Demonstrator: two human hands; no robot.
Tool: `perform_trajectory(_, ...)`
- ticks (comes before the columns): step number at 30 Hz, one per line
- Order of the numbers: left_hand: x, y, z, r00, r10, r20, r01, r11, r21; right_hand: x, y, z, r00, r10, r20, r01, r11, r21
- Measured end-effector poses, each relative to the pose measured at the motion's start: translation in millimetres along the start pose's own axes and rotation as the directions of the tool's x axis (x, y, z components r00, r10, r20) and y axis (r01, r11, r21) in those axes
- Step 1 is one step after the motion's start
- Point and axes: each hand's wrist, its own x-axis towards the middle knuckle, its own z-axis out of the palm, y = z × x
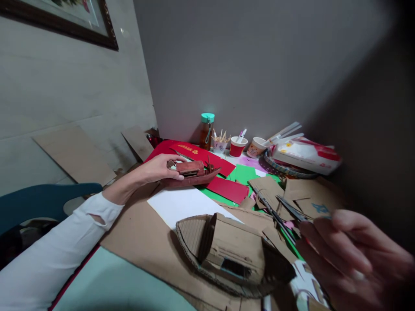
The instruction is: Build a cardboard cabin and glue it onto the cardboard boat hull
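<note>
Corner of a room. Grey wall straight ahead, plain; pale panelled wall at left. Dark-framed picture hangs high on the left wall, cut off by the frame edge. Blue chair at lower left. Cardboard sheet leans against the left wall. Right side falls into deep shadow.

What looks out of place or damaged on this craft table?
Nothing looks damaged. Cardboard offcuts lie scattered loosely past the cardboard boat. The left hand holds a small red boat; the right hand holds scissors.
</note>
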Motion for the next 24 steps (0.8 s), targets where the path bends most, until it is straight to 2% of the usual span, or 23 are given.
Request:
perform_trajectory(3,-4.1,6.3,-10.4,0.999,-0.038,-0.008,0.038,0.999,-0.022,0.9,7.6,-1.5,0.989,-0.087,0.123,0.083,0.996,0.032)
perform_trajectory(5,-8.6,11.2,-17.4,0.998,-0.069,-0.012,0.069,0.997,-0.037,2.0,10.6,-1.0,0.984,-0.111,0.137,0.108,0.994,0.029)
perform_trajectory(11,-24.3,28.0,-38.8,0.994,-0.105,-0.010,0.104,0.992,-0.073,7.7,15.1,-6.0,0.996,-0.071,0.049,0.071,0.997,-0.008)
perform_trajectory(15,-34.8,40.4,-49.5,0.995,-0.085,0.055,0.090,0.991,-0.102,9.4,20.0,-19.4,0.996,-0.072,0.043,0.072,0.997,-0.002)
perform_trajectory(20,-44.8,54.4,-52.1,0.989,-0.045,0.143,0.067,0.986,-0.152,11.8,19.4,-30.4,0.998,-0.044,0.034,0.044,0.999,-0.007)
perform_trajectory(24,-50.9,61.5,-52.1,0.983,-0.014,0.181,0.056,0.972,-0.228,11.5,18.3,-30.0,1.000,-0.021,-0.015,0.021,1.000,-0.020)
